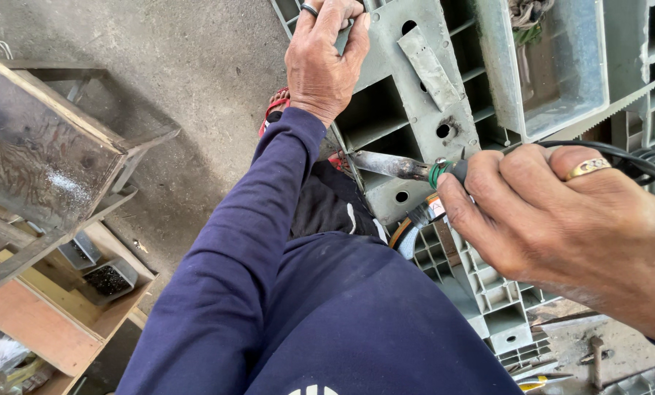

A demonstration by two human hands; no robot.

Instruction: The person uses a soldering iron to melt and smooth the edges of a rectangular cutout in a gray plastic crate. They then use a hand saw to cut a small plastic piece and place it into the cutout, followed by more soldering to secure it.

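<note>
The grey plastic pallet is lying tilted across the person's lap and the concrete floor, its ribbed underside facing up. The right hand is closing its fingers around the handle of a corded tool with a flat metal blade, a gold ring on one finger, and the blade tip is resting on the pallet beside a round hole. A black cord is running off from the handle toward the right edge. The left hand is gripping the pallet's upper edge, fingers curled over it, a dark ring showing on one finger. The arm in a navy sleeve is stretching up to it. A loose grey plastic strip is lying on the pallet near the holes. Further out, a saw blade is sticking out at the right, and a wooden bench is standing at the left with small trays under it.
</note>
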